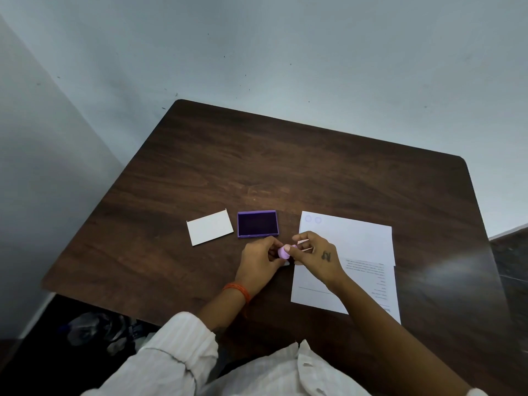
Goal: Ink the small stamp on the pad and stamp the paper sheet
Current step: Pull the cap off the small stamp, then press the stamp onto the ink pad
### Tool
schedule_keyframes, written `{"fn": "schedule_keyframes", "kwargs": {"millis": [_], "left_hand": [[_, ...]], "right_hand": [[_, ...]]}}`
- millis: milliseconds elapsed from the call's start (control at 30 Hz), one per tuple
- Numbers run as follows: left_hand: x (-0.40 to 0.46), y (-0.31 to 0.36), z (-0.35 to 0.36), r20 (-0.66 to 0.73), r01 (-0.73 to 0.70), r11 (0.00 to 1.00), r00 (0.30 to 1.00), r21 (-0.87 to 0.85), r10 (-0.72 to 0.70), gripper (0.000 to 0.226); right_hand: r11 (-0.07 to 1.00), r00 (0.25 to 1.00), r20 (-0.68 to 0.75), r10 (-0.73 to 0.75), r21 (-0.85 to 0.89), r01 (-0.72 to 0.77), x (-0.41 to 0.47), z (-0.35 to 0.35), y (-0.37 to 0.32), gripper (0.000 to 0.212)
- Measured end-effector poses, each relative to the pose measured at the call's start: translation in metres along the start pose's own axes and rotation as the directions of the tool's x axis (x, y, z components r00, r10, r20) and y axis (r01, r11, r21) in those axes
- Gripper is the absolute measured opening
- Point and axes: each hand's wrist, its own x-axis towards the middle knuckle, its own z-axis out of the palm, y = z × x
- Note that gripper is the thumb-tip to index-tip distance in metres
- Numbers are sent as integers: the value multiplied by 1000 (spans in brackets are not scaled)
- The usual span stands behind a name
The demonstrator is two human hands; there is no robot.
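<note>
A small round lilac stamp point(284, 252) is pinched between the fingertips of both hands, just above the dark table. My left hand point(260, 262) grips it from the left and my right hand point(315, 257) from the right. Behind the hands lies the open purple ink pad point(257, 223), its dark inked face up. The white paper sheet point(351, 238) lies to the right under my right wrist, with two faint round stamp marks point(313, 219) near its far left corner and some printed text near me.
A white rectangular lid or card point(210, 231) lies left of the ink pad. The brown wooden table point(257, 167) stands against grey walls. Its left edge drops off to a dark floor with a bag point(97, 330).
</note>
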Motion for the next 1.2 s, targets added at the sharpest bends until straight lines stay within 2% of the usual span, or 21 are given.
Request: {"fn": "schedule_keyframes", "kwargs": {"millis": [133, 300, 467, 733, 933, 1033, 1100, 1200], "left_hand": [[0, 1, 1, 7, -7, 1000, 1000, -1, 7, 22], [1, -2, 0, 17, 25, 1000, 1000, 6, -26, 23], [2, -4, 4, 2, 26, 999, 1000, 27, -26, 19], [5, -12, 9, -15, 58, 995, 998, 83, -57, 33], [4, -14, 2, 40, 24, 995, 999, 99, -28, 44], [7, -19, -17, -111, -11, 986, 993, 166, 30, 45], [13, -25, -35, -237, 19, 966, 970, 258, 44, 52], [23, -39, -58, -250, 105, 923, 968, 369, -10, 70]], "right_hand": [[998, 1000, -6, -13, -64, 12, 1, 2, 2, 19], [998, 998, -28, -51, -31, 50, 3, -1, 2, 14], [999, 996, -85, 25, 38, -22, 6, -8, 3, 10], [997, 994, -93, 53, 61, -47, 2, -11, 8, 11], [990, 993, -77, 89, 117, -79, 3, -10, 7, 9], [986, 990, -84, 112, 133, -100, 8, -8, 4, 13], [991, 991, -91, 99, 104, -89, 14, -5, 0, 18], [999, 996, -82, 20, 40, -17, 23, 6, -13, 18]]}}
